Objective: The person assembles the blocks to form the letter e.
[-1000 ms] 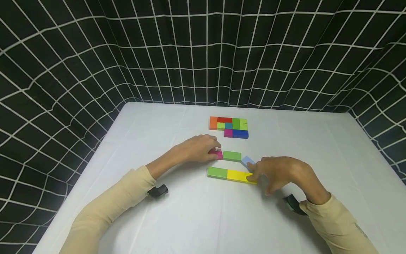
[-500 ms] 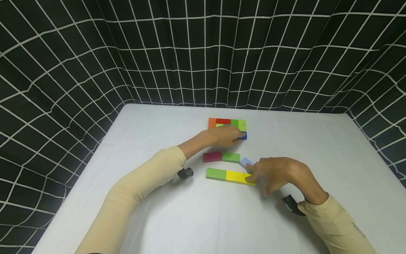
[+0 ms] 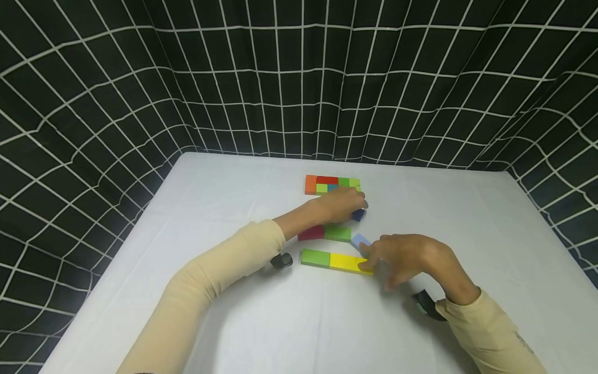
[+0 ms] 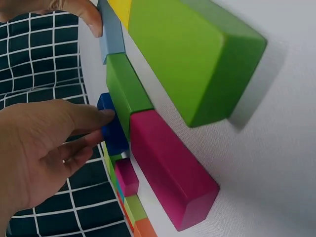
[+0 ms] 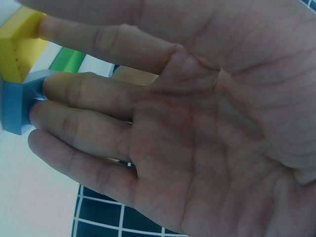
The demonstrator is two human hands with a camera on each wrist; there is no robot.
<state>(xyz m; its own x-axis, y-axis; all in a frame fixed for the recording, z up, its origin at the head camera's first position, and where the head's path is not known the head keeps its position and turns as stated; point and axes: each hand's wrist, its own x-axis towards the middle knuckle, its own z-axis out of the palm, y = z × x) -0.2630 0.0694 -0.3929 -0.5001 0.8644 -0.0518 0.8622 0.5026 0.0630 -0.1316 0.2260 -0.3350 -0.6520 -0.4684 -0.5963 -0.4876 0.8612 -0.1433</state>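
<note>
My left hand [image 3: 343,204] pinches a dark blue block [image 4: 112,123] between thumb and fingers. In the head view that block is tilted and partly hidden under the hand, just in front of the rear cluster. My right hand [image 3: 406,257] has fairly straight fingers; fingertips touch a light blue block [image 5: 19,106] and the end of a yellow block [image 3: 348,263]. A magenta block [image 3: 311,233] and a green block [image 3: 337,234] stand in a row to the left of the light blue one. A second green block [image 3: 315,257] adjoins the yellow block.
Behind my left hand lies a cluster with an orange block [image 3: 310,185], a red block [image 3: 327,179] and several green ones. A small magenta block [image 4: 127,177] shows beside it in the left wrist view. Dark gridded cloth [image 3: 261,78] rises behind the white table [image 3: 261,322].
My left hand has left the magenta block, reached back to the cluster and drawn the dark blue block slightly toward me, turning it. My right hand has stayed nearly still.
</note>
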